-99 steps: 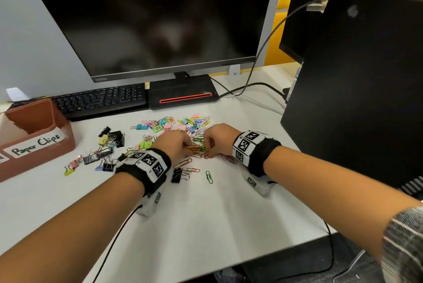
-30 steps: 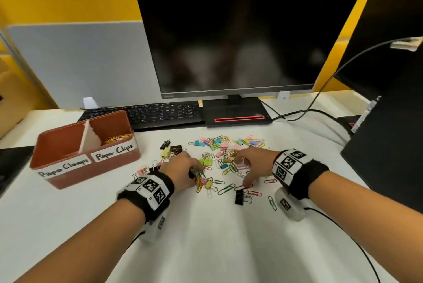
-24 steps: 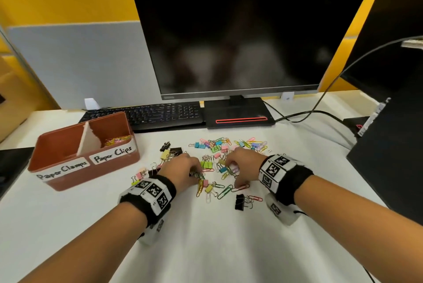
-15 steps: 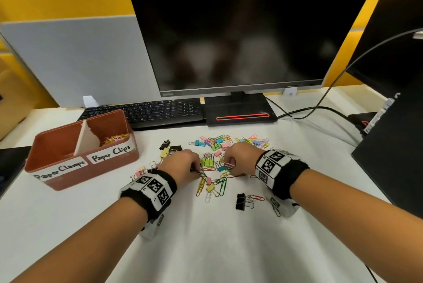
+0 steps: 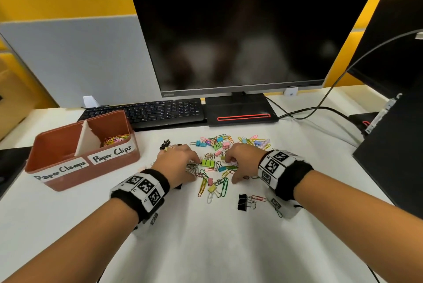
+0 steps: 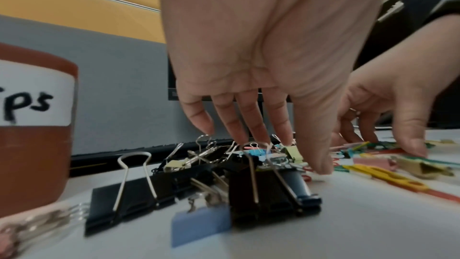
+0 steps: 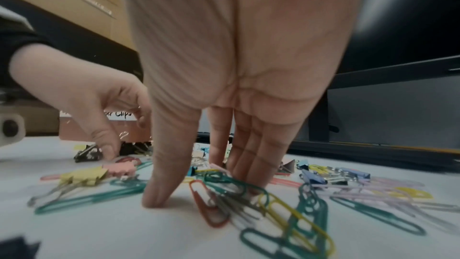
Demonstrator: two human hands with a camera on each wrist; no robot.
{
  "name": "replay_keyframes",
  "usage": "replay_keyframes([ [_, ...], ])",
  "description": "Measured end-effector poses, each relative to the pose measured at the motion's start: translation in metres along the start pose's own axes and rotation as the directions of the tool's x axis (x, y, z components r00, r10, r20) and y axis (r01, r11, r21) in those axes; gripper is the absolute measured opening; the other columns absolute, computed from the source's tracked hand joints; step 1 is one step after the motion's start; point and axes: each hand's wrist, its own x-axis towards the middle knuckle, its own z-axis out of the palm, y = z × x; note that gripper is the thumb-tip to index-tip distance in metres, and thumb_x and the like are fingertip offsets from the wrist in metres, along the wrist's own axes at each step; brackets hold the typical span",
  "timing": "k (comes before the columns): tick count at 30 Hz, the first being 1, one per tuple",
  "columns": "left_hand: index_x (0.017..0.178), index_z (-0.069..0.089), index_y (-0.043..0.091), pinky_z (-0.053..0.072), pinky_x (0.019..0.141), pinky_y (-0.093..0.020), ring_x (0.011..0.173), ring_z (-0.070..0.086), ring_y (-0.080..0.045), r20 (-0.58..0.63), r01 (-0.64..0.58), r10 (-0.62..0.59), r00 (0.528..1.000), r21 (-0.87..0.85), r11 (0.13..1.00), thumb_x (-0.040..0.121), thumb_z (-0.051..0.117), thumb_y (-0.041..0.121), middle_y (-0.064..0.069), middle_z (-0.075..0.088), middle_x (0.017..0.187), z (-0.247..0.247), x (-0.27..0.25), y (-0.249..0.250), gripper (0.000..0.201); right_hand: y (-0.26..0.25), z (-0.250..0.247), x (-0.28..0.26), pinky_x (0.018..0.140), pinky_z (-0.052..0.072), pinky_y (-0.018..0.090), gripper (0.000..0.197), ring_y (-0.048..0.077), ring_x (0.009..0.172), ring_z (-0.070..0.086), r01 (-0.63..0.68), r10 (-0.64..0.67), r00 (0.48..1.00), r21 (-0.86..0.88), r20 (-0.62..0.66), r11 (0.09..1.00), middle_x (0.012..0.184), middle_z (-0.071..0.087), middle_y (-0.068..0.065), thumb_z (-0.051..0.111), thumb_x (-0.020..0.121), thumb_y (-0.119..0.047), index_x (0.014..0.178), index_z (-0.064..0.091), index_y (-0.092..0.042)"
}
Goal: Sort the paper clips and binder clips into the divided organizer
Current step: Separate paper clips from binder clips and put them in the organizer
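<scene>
A brown divided organizer [image 5: 68, 175] labelled "Paper Clamps" and "Paper Clips" stands at the left; its right compartment holds several paper clips [image 5: 115, 140]. Coloured paper clips and binder clips [image 5: 214, 165] lie scattered mid-table. My left hand [image 5: 194, 166] reaches down with straight fingers into black binder clips [image 6: 268, 190], thumb tip on the table, palm empty. My right hand [image 5: 231, 169] presses straight fingers onto green, yellow and red paper clips [image 7: 286, 208], its thumb [image 7: 156, 200] planted on the table beside them.
A keyboard [image 5: 160, 111] and monitor base [image 5: 240, 111] sit behind the pile. A dark computer case [image 5: 393, 157] blocks the right side, with cables [image 5: 309, 113] running to it. One black binder clip [image 5: 242, 202] lies apart, nearer me.
The right hand has slid left and farther into the pile, and both hands now sit closer together over the clips. The left hand has barely shifted.
</scene>
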Motion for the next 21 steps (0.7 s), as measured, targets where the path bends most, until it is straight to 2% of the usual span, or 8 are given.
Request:
replay_keyframes([
  [3,0.118,0.055,0.030,0.036,0.097,-0.040,0.115,0.048,-0.016,0.038,-0.018,0.016,0.999,0.050,0.999,0.080,0.064,0.036,0.007,0.055,0.119,0.002,0.003,0.008,0.039,-0.006,-0.001,0.002,0.084,0.044,0.028,0.043,0.024,0.108,0.055,0.003,-0.004,1.000,-0.012,-0.023,1.000,0.118,0.059,0.007,0.075,0.075,-0.023,0.114,0.062,-0.011],
  [6,0.109,0.060,0.022,0.042,0.095,-0.035,0.107,0.055,-0.019,0.029,-0.014,0.014,0.999,0.014,1.000,0.086,0.060,0.025,0.002,0.060,0.110,0.004,0.006,0.012,0.023,-0.010,-0.001,0.006,0.079,0.045,0.027,0.031,0.025,0.103,0.059,-0.008,0.008,1.000,0.001,-0.026,1.000,0.111,0.065,0.009,0.073,0.077,-0.017,0.106,0.067,-0.008],
  [8,0.106,0.061,0.021,0.046,0.094,-0.036,0.102,0.058,-0.020,0.032,-0.015,0.015,0.999,-0.006,1.000,0.088,0.057,0.020,-0.001,0.062,0.108,0.005,0.008,0.013,0.019,-0.013,0.000,0.008,0.082,0.047,0.029,0.029,0.025,0.103,0.060,-0.021,0.021,1.000,-0.012,-0.004,1.000,0.111,0.066,0.010,0.072,0.078,-0.015,0.106,0.068,-0.007],
  [11,0.110,0.058,0.020,0.049,0.092,-0.036,0.101,0.059,-0.023,0.052,0.001,-0.001,0.999,-0.013,1.000,0.089,0.055,0.016,-0.004,0.063,0.109,0.006,0.010,0.014,0.022,-0.014,-0.001,0.010,0.085,0.048,0.030,0.031,0.027,0.105,0.061,-0.035,0.035,0.999,-0.033,0.015,0.999,0.112,0.066,0.011,0.072,0.079,-0.017,0.108,0.067,-0.005],
  [14,0.112,0.058,0.016,0.050,0.089,-0.032,0.100,0.058,-0.023,0.054,0.008,-0.005,0.999,-0.053,0.999,0.090,0.054,0.013,-0.006,0.062,0.110,0.006,0.011,0.015,0.023,-0.013,0.000,0.010,0.085,0.049,0.031,0.033,0.027,0.103,0.062,-0.046,0.047,0.999,-0.029,0.010,0.999,0.111,0.066,0.012,0.073,0.078,-0.019,0.106,0.068,-0.003],
  [17,0.109,0.062,0.014,0.046,0.087,-0.024,0.100,0.058,-0.020,0.021,-0.015,0.017,1.000,-0.087,0.996,0.090,0.054,0.012,-0.004,0.061,0.110,0.007,0.011,0.012,0.021,-0.013,0.002,0.010,0.084,0.049,0.030,0.031,0.027,0.102,0.062,-0.038,0.039,0.999,-0.045,0.011,0.998,0.111,0.067,0.012,0.071,0.079,-0.018,0.106,0.068,-0.003],
  [21,0.102,0.066,0.016,0.046,0.087,-0.024,0.097,0.057,-0.021,-0.057,-0.027,0.018,0.998,-0.158,0.987,0.089,0.055,0.011,-0.005,0.059,0.105,0.003,0.008,0.008,0.018,-0.014,0.002,0.008,0.085,0.049,0.030,0.029,0.026,0.103,0.061,-0.012,0.013,1.000,-0.092,0.011,0.996,0.111,0.066,0.011,0.067,0.082,-0.018,0.108,0.068,-0.005],
])
